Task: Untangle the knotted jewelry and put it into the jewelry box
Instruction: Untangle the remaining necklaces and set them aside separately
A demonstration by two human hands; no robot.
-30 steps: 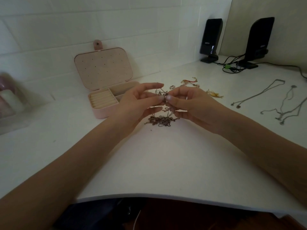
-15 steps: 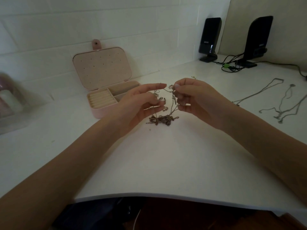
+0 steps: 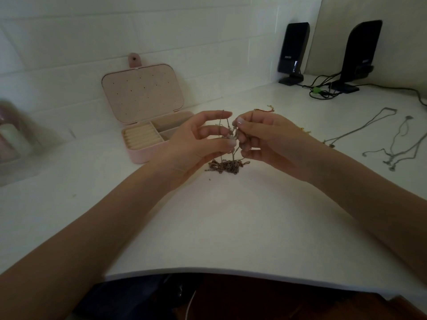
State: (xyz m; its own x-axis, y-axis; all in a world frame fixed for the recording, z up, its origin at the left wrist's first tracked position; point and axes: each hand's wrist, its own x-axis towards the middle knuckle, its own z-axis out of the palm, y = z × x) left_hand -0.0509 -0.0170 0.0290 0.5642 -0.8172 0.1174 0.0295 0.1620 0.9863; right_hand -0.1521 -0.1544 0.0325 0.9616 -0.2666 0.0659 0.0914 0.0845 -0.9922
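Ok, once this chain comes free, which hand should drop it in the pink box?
Probably the left hand: it pinches the tangled chain right beside the open jewelry box; the right hand is farther away.

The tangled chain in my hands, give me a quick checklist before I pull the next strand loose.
1. Both hands hold the chain: ok. Left hand and right hand each pinch a strand.
2. Knot loosened: not ok. A clump still lies on the table.
3. Which strand runs free: cannot tell, links too small.
4. Jewelry box open: ok, lid up.
5. Other necklaces apart from the tangle: ok.
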